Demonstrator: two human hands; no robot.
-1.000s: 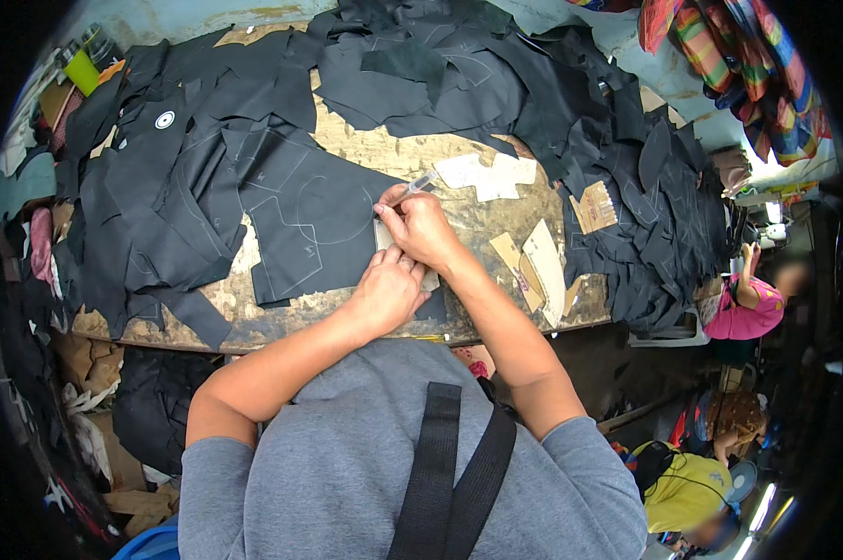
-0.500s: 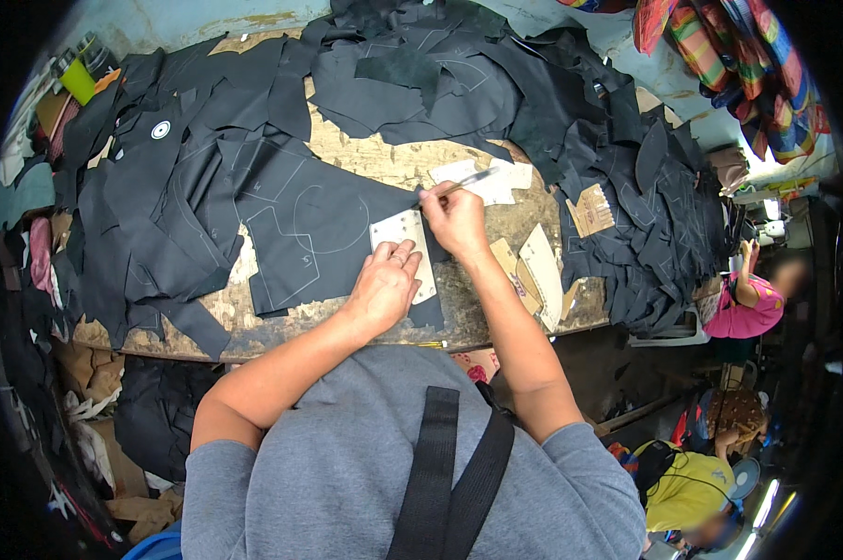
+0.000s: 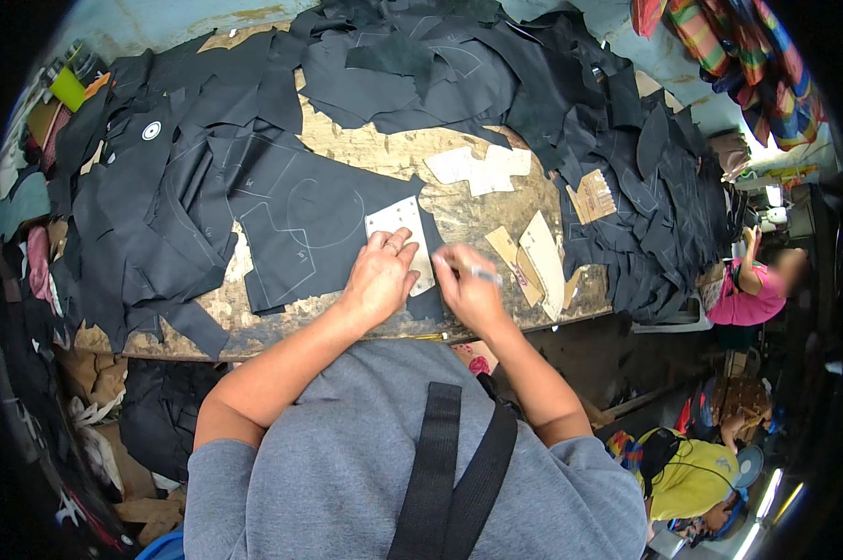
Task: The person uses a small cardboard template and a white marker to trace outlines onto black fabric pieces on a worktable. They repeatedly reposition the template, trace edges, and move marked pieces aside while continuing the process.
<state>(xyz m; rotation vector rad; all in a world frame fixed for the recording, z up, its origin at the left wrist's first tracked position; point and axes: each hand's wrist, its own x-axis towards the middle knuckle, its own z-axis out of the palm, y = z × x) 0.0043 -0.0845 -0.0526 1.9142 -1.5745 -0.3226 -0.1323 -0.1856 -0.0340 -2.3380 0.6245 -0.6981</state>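
My left hand (image 3: 377, 280) presses down on a cream card template (image 3: 398, 216), its fingers laid out over it. Under the template is a black sheet, perhaps leather (image 3: 281, 233), marked with pale outlines and a large circle. My right hand (image 3: 470, 301) is closed around a slim silver pen (image 3: 485, 273) beside the template's right edge. The pen is blurred, and its tip is too indistinct to place exactly.
More black sheets (image 3: 669, 187) heap along the worn wooden table (image 3: 356, 142). Cut cream pieces (image 3: 478, 171) and a long cream template (image 3: 541, 264) lie to the right. Two people, in pink (image 3: 762, 294) and yellow (image 3: 692, 474), are at far right.
My right hand has come down along the template's right side, with the pen now lower. My left hand stays on the template. The view has shifted slightly.
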